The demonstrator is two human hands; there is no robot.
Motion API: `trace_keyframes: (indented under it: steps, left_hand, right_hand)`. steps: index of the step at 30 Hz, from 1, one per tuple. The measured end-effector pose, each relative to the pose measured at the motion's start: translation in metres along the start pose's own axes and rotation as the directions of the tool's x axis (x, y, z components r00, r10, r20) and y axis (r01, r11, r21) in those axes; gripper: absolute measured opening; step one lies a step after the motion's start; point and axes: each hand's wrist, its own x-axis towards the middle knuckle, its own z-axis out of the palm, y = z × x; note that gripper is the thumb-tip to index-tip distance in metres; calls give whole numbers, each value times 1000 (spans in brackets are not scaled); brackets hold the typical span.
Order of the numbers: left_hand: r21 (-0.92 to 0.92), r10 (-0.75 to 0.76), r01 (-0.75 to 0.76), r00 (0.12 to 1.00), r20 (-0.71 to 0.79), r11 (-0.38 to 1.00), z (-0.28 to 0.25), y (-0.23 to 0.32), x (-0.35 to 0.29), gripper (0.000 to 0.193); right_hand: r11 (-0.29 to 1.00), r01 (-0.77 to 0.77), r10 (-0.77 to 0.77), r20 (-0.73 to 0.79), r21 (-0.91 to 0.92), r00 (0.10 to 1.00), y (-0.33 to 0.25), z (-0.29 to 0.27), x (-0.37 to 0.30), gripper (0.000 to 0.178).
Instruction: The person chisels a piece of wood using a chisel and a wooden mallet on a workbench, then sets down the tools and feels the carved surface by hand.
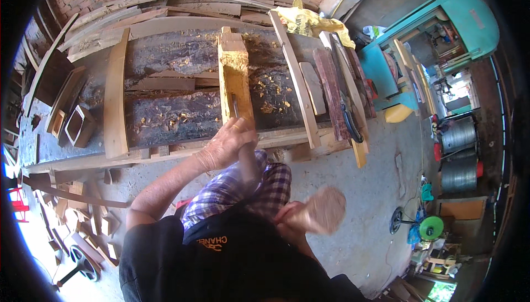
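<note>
My left hand (233, 139) is closed round a chisel (235, 104), whose metal blade points away from me. The blade rests in the hollow of a yellow wooden block (233, 62) lying across the workbench. Its round handle extends back toward my lap. My right hand (290, 213) grips a wooden mallet (324, 211) by its handle, low on the right near my thigh. Motion smears the mallet head, which is apart from the chisel. Yellow wood chips (270, 95) lie scattered on the dark bench top (171, 100) on both sides of the block.
Across the bench lie a pale board (116, 97) on the left and several strips (295, 78) on the right, with a handsaw (349, 117) among them. Planks are stacked by the brick wall. A teal machine (469, 20) stands at right; wood offcuts (83, 213) cover the floor at left.
</note>
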Motion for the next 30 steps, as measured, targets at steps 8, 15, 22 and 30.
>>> trace_keyframes:
  steps: [8,15,22,30]
  left_hand:
    - [110,-23,29,998,-53,993,1,-29,1,32]
    - [-131,4,-11,999,-52,991,-8,5,4,29]
    - [-94,0,-1,1000,-13,996,-12,4,10,29]
    - [-94,75,-81,995,-72,992,-11,-8,8,22]
  right_hand:
    - [986,-152,128,-269,-71,955,33,29,16,64]
    - [994,-106,106,-99,4,989,47,4,-27,66]
    - [733,418,-435,103,-536,894,54,6,-15,56]
    - [1000,6,2,-389,18,921,2,31,18,55]
